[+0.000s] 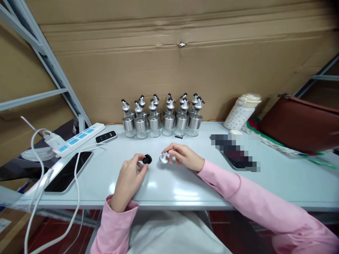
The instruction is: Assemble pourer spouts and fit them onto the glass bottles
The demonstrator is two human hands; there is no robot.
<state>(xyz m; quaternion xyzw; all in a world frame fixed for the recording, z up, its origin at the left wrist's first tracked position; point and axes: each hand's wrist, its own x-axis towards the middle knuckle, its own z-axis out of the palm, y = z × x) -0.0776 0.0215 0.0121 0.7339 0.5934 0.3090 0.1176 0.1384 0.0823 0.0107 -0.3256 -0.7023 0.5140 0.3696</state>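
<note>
My left hand (129, 178) rests on the pale table (169, 187), fingers pinched around a small black stopper (147, 159). My right hand (182, 157) sits a little to the right, fingertips closed on a small silver pourer cap (164, 158). The two parts are close together but apart. Both arms wear pink sleeves. Behind the hands stand several glass bottles (162, 121) with steel bands and pourer spouts, in two rows.
A white power strip (79, 138) with cables, a small black device (106, 137) and a tablet (69, 171) lie at the left. A white dotted flask (241, 112), a phone (237, 157) and a brown bag (299, 123) are at the right. Cardboard walls the back.
</note>
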